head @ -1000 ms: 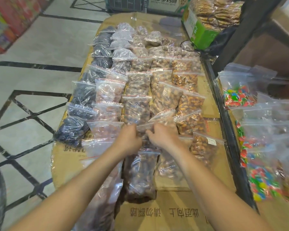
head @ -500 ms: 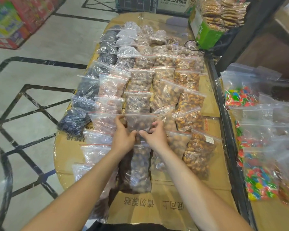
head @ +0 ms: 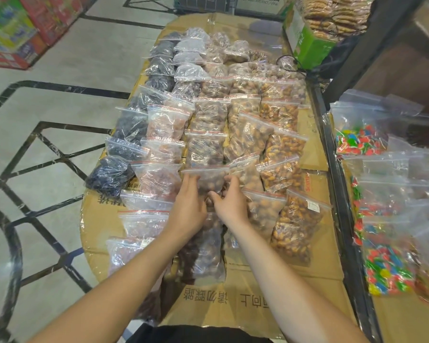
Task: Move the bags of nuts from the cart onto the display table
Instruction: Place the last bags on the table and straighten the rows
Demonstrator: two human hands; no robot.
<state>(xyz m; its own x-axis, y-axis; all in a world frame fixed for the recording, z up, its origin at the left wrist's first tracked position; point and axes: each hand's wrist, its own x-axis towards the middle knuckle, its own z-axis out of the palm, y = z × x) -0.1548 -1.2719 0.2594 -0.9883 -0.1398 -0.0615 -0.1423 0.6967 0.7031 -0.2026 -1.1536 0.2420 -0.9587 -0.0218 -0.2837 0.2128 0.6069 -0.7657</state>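
Rows of clear zip bags of nuts and dark dried fruit cover the cardboard-topped display table (head: 258, 300). In the middle column lies one bag of brown nuts (head: 208, 178), overlapping the bag behind it. My left hand (head: 188, 206) grips its left side with fingers lying over the plastic. My right hand (head: 229, 201) grips its right side, thumb pointing inward near the bag's lower edge. A longer bag of dark nuts (head: 208, 253) lies under my wrists. The cart is out of view.
A black rail (head: 337, 169) separates this table from a second surface on the right holding bags of coloured candy (head: 386, 266). A green box of biscuits (head: 310, 45) stands at the far right corner. Stacked red cartons (head: 15, 33) sit on the tiled floor at far left.
Both hands moved farther up the table with the bag of brown nuts and lowered it onto the middle column.
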